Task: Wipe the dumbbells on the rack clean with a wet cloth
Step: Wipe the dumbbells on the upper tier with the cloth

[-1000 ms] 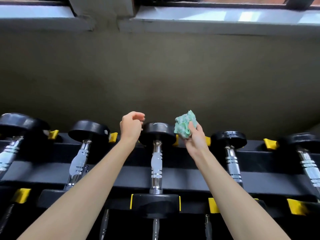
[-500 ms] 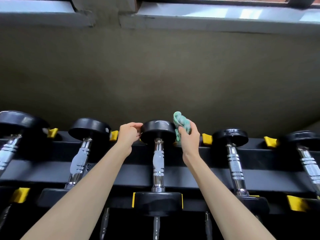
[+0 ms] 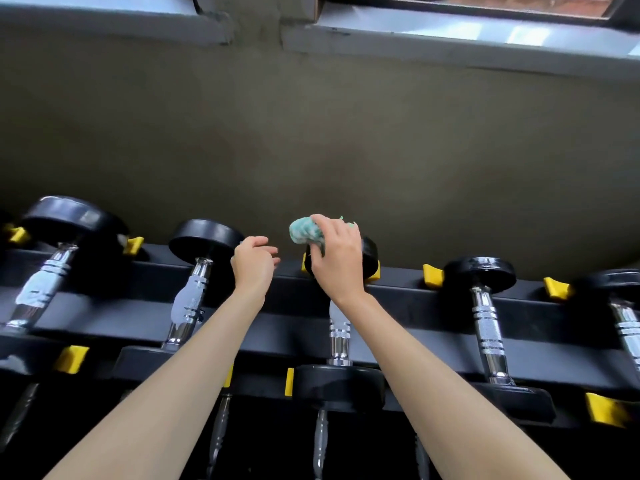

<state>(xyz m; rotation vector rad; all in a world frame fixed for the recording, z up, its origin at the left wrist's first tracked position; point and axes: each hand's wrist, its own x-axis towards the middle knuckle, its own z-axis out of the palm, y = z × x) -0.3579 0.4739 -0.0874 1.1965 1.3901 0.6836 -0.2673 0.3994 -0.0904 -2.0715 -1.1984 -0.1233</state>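
Observation:
Several black dumbbells with chrome handles lie across a black rack [image 3: 415, 327] with yellow stops. My right hand [image 3: 337, 258] grips a bunched green-and-white cloth [image 3: 304, 232] and presses it on the far head of the middle dumbbell [image 3: 339, 337], hiding most of that head. My left hand [image 3: 254, 265] hovers just left of that head with fingers loosely curled, holding nothing. The neighbouring dumbbell [image 3: 204, 244] sits left of my left hand.
A grey-brown wall rises directly behind the rack, with a window ledge [image 3: 450, 39] above. More dumbbells [image 3: 485, 299] lie to the right and far left. A lower rack row shows under my forearms.
My right hand has carried the cloth from the right side of the middle dumbbell's far head onto its top. My left hand has come off that head and drawn slightly left.

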